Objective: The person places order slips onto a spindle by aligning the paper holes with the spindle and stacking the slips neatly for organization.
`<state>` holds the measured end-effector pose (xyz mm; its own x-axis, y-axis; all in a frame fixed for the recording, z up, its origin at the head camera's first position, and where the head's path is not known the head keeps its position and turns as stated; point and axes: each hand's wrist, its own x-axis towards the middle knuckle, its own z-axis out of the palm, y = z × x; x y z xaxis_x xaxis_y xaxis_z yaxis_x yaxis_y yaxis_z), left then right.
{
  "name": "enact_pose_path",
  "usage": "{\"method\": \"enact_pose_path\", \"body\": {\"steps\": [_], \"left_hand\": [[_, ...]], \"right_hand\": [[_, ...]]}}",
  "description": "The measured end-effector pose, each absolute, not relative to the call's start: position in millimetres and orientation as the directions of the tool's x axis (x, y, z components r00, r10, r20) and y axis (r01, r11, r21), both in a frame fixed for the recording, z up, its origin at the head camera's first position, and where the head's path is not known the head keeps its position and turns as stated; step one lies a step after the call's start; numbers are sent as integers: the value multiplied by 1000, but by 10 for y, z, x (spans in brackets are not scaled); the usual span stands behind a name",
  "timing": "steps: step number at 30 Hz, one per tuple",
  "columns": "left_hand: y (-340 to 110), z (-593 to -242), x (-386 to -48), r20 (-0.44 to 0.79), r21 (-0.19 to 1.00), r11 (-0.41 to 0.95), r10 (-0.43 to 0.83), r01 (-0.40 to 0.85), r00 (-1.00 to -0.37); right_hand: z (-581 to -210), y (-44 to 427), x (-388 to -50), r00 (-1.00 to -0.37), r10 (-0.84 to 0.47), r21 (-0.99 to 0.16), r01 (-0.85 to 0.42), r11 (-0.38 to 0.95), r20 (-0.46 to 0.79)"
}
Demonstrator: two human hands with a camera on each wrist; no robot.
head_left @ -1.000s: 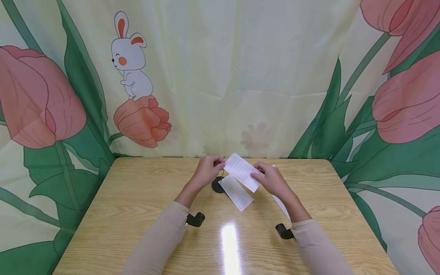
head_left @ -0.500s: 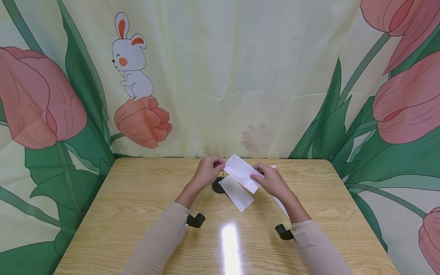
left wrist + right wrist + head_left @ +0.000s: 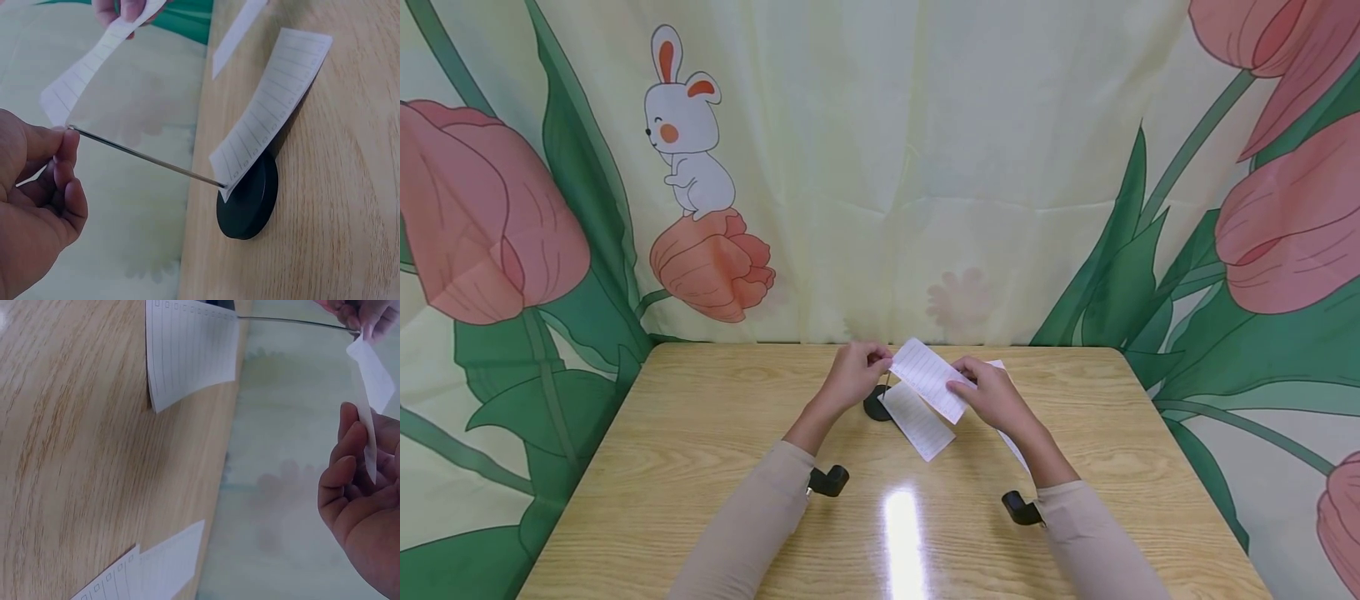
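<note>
My left hand (image 3: 852,375) pinches one corner of a lined paper slip (image 3: 928,373) at the top of a thin metal spike (image 3: 150,159). Whether the tip pierces that corner is hidden by the fingers. My right hand (image 3: 992,392) holds the slip's other end between thumb and fingers, so the paper hangs in the air, slightly bent. The spike rises from a round black base (image 3: 876,405) on the table. A second lined slip (image 3: 275,94) is threaded by one corner low on the spike, just above the base, and slants out over the wood.
More lined slips (image 3: 172,565) lie on the table to the right, partly under my right forearm. Black wrist mounts (image 3: 829,481) stick out inward from both sleeves. The wooden table (image 3: 715,417) ends at a tulip-printed curtain (image 3: 850,167).
</note>
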<state>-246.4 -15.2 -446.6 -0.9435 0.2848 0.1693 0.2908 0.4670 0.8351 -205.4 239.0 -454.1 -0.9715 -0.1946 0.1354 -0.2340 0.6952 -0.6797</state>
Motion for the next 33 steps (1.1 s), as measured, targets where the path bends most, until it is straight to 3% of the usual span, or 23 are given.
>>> {"method": "enact_pose_path", "body": {"steps": [33], "left_hand": [[-137, -4498, -2451, 138, 839, 479, 271, 257, -953]], "right_hand": [[-4689, 2350, -2033, -977, -185, -668, -209, 714, 108]]}}
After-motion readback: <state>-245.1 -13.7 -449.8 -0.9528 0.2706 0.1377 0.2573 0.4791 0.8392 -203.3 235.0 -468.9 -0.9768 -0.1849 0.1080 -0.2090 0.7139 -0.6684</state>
